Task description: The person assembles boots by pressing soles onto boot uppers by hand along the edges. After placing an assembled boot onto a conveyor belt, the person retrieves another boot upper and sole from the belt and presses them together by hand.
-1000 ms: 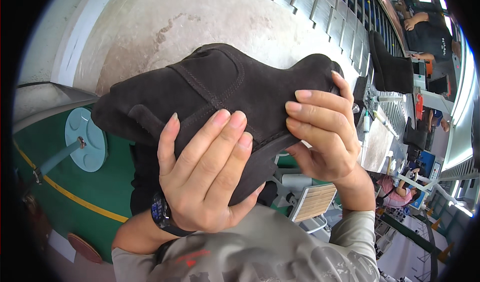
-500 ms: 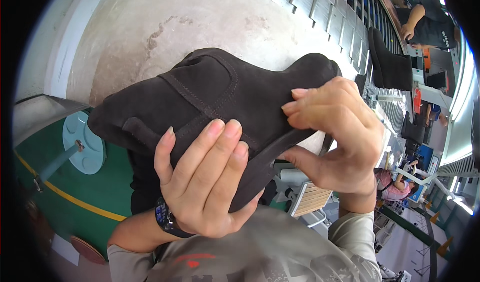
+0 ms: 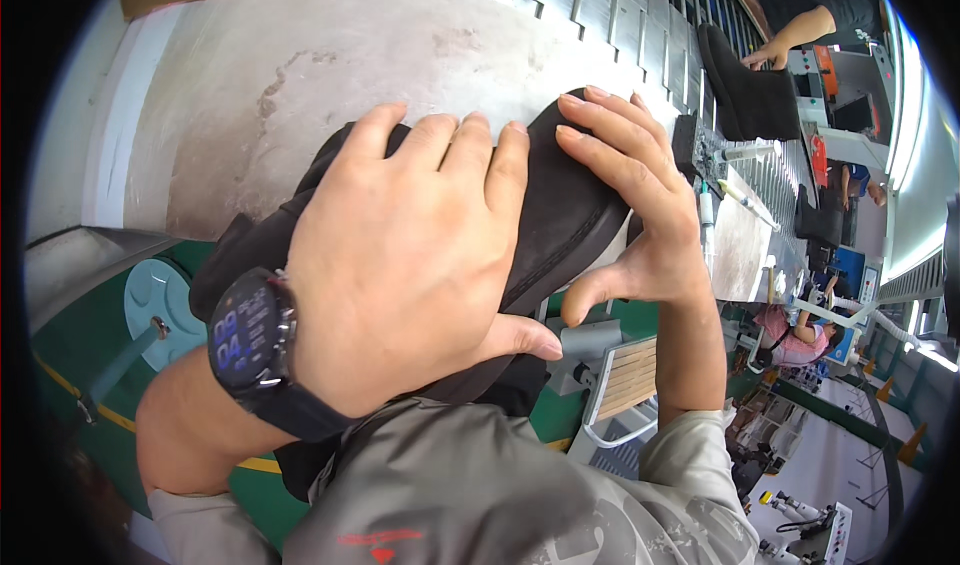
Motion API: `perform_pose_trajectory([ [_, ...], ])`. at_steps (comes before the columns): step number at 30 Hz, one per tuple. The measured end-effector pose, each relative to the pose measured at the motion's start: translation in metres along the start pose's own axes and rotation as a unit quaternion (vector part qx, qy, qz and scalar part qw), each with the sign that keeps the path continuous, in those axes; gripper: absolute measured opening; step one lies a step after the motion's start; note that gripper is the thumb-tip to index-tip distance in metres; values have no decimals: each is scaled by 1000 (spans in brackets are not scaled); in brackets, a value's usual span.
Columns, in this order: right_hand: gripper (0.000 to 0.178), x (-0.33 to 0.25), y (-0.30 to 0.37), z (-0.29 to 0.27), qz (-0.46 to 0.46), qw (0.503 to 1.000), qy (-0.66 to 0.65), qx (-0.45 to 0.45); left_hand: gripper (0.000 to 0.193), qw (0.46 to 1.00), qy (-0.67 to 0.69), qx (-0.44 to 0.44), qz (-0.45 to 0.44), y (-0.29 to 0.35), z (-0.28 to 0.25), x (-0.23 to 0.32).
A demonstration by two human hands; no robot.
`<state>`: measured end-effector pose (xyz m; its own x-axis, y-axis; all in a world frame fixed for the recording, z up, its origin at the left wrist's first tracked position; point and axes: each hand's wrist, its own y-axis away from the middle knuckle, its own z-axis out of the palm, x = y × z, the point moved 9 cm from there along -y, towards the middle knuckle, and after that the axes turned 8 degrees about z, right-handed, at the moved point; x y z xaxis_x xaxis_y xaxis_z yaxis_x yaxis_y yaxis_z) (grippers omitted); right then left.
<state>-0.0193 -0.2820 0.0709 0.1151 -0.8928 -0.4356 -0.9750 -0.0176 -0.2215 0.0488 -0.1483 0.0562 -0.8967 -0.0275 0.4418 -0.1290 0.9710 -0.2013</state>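
One grip, the left grip, grasps over the middle of the dark boot, its thumb on the boot's near side. Beyond the boot is the counter. The boot's upper looks soft, light and not slippery; its sole edge is probably firmer to hold. At the boot's right end, the right grip rests its fingers, thumb apart; whether it clamps, I cannot tell.
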Motion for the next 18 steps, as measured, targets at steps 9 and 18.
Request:
perform_pose_trajectory([
  [9,76,28,-2,-12,64,972,-226,-2,102,1000,11,21,-14,1,3,4],
  [18,28,0,-30,-3,53,969,-189,153,103,996,-30,75,-42,16,12,9],
])
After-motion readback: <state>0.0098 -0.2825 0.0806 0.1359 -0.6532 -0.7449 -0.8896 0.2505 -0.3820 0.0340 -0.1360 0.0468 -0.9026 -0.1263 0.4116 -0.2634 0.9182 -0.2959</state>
